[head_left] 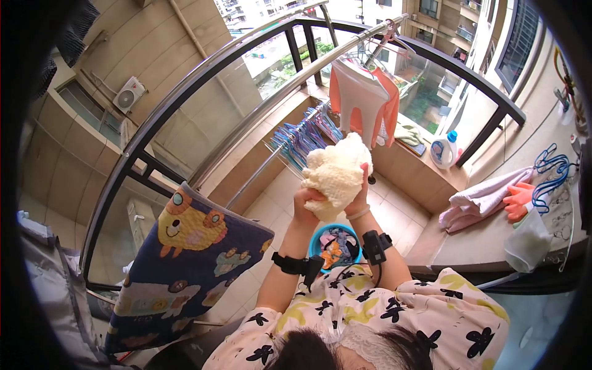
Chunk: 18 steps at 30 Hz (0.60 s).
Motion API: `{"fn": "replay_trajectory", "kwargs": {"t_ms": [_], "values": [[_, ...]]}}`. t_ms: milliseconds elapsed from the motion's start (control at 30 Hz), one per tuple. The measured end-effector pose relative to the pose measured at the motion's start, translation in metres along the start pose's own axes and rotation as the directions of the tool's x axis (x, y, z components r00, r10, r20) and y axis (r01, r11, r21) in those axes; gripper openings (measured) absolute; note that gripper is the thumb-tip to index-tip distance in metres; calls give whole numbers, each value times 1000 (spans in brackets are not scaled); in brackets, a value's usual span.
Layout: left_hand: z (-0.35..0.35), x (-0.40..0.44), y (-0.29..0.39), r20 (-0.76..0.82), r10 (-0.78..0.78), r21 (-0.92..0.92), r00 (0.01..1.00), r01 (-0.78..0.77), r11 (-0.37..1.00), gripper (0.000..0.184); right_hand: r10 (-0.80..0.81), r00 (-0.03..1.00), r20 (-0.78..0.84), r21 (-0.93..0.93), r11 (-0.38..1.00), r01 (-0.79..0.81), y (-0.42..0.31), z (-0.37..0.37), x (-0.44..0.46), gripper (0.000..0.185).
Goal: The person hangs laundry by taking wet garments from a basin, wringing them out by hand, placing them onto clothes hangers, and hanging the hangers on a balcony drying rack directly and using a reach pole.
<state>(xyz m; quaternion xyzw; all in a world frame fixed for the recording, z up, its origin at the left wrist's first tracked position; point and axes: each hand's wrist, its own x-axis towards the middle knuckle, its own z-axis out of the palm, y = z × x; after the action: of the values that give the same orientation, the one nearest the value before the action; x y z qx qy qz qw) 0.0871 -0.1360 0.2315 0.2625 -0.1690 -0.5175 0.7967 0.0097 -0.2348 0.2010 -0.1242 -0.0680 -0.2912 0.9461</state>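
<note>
A fluffy cream-coloured cloth item [338,172] is bunched up between my two hands, held out in front of me. My left hand [308,205] grips its lower left side, with the fingers partly sunk into the fabric. On the right side my right hand [362,191] presses round it, its fingers partly hidden. Below the hands stands a blue basin [316,242] with mixed clothes [336,250] in it. Beyond the item, a white and coral garment [364,98] hangs from the metal pole [308,69].
Blue and purple hangers [302,139] hang on a lower rod. A dark blue patterned mat [179,265] hangs at the left. On the right ledge lie a pink cloth [481,200], an orange glove [519,200] and blue hangers [546,185]; a detergent bottle [443,152] stands near the railing.
</note>
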Motion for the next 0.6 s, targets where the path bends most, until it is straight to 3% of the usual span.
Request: {"fn": "replay_trajectory", "kwargs": {"t_ms": [33,100,167,233,267,333,367,400,433,467,500,533,567,600], "values": [[1,-5,2,-2,3,5,1000,-3,1000,57,47,999,9,-78,996,-47,-2,2,-2,82],[5,-14,7,22,-57,-119,998,59,991,58,71,993,94,-29,997,-68,-7,10,0,75],[-1,-22,8,63,-123,-154,990,131,979,57,185,971,149,-313,941,-131,-16,17,1,65],[-4,-32,4,79,-257,-312,963,268,911,54,228,971,74,-309,931,-195,-19,11,1,58],[-2,-39,3,81,-252,-309,964,264,914,54,200,980,-6,-248,949,-195,-17,9,-2,58],[7,-48,6,-186,-114,-11,976,114,993,59,167,984,-66,-194,965,-177,-17,21,0,59],[11,-52,11,-173,-104,-2,979,105,994,59,132,991,11,-114,985,-130,-17,34,1,59],[16,-59,17,-25,162,321,987,-145,936,70,94,992,80,-29,995,-92,-19,46,1,60],[20,-64,23,191,358,560,914,-401,725,82,94,992,88,-32,995,-91,-21,51,1,60],[26,-66,33,195,361,558,912,-406,724,82,147,986,73,21,989,-149,-25,54,0,61],[29,-67,45,410,362,783,837,-526,331,90,202,978,59,77,976,-206,-28,59,-2,62],[32,-65,53,594,257,803,763,-580,-133,99,241,970,27,69,968,-242,-30,69,-3,58],[32,-56,56,591,259,805,764,-578,-130,99,243,970,24,69,967,-244,-27,66,-1,58],[31,-44,59,762,159,646,628,-717,-262,92,287,956,-57,125,952,-278,-21,57,0,55]]}}
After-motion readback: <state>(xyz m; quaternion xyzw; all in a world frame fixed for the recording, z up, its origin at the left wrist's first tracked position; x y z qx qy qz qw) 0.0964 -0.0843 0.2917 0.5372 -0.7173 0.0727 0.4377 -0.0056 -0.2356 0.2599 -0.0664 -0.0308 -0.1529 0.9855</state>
